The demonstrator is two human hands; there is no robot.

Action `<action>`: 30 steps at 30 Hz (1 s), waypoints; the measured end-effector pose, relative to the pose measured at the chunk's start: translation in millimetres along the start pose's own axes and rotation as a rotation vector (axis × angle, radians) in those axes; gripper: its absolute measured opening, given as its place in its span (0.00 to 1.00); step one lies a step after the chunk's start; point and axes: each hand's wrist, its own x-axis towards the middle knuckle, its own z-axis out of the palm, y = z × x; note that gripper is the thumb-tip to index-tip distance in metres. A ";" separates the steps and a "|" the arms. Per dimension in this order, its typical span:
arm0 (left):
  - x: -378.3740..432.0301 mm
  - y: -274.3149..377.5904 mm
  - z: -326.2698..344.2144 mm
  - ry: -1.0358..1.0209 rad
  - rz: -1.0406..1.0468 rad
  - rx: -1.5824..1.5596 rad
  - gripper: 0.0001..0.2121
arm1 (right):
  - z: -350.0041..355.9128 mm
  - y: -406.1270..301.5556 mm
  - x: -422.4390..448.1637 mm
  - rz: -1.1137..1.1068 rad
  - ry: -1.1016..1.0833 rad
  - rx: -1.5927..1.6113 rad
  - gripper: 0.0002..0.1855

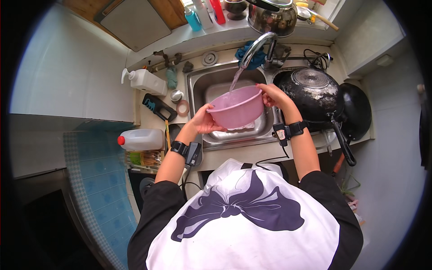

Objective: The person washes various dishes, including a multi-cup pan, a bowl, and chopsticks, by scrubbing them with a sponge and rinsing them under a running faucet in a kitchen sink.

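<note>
A pink plastic basin (238, 113) is held over the stainless steel sink (216, 140), tilted so its opening faces the faucet. My left hand (207, 120) grips its left side, thumb at the rim and fingers underneath. On the opposite side, my right hand (274, 95) holds the rim. Water runs from the curved chrome faucet (253, 50) into the basin. Something pale lies on the sink floor below the basin, mostly hidden by it. What the basin contains, other than water, cannot be told.
An upturned black wok (308, 91) and another black pan (357, 113) crowd the right side. Left of the sink are a white pump bottle (148, 81), a black-handled tool (158, 107), a tape roll (182, 108) and a plastic jug (143, 139). A kettle (272, 20) stands on the sill.
</note>
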 end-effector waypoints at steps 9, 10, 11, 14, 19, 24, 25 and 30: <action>53.3 -42.0 -12.0 -0.032 0.452 -0.311 0.26 | -9.8 57.9 0.5 -0.110 0.233 0.341 0.15; 54.3 -42.2 -8.1 0.000 0.480 -0.351 0.25 | -9.1 71.5 8.4 -0.079 0.262 0.378 0.15; 58.3 -42.1 -10.6 0.011 0.529 -0.363 0.24 | -7.4 85.7 19.4 -0.048 0.289 0.413 0.14; 66.7 -39.7 -28.2 0.124 0.678 -0.346 0.23 | 1.4 131.6 67.5 0.092 0.347 0.491 0.14; 62.7 -18.6 -9.2 0.322 0.878 0.034 0.24 | -29.8 311.4 220.5 0.303 0.635 0.321 0.19; 12.9 -25.8 1.9 0.833 0.978 0.353 0.38 | 28.0 270.0 179.2 0.577 0.375 -0.199 0.21; 9.9 -27.7 8.9 0.862 1.016 0.465 0.40 | 32.8 266.9 177.2 0.552 0.328 -0.207 0.23; 25.7 -44.0 -17.4 1.212 1.221 1.155 0.44 | 48.2 248.5 176.2 0.700 0.271 -0.021 0.24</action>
